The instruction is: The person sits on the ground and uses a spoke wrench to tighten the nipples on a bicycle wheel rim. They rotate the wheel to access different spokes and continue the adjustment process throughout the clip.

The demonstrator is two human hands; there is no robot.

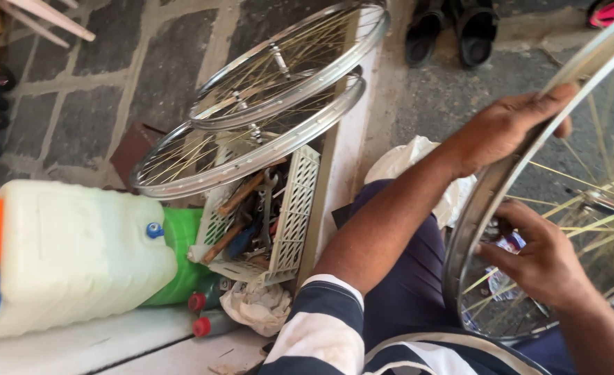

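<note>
A bicycle wheel [480, 201] with a shiny metal rim and yellowish spokes stands across my lap at the right. My left hand [515, 121] reaches over from a striped sleeve and grips the top of the rim, fingers wrapped over its outer edge. My right hand [546, 264] is inside the wheel, its fingers curled among the spokes close to the rim's inner side, pinching one of them. The hub [602, 205] shows at the right edge, blurred.
Two more spoked wheels [279, 90] lean on a white plastic crate [296, 215] full of hand tools. A white jerrycan [78, 257], a green container [182, 243], red-capped bottles [199, 316] and a rag [258, 305] lie at the left. Sandals [452, 31] sit on the stone floor.
</note>
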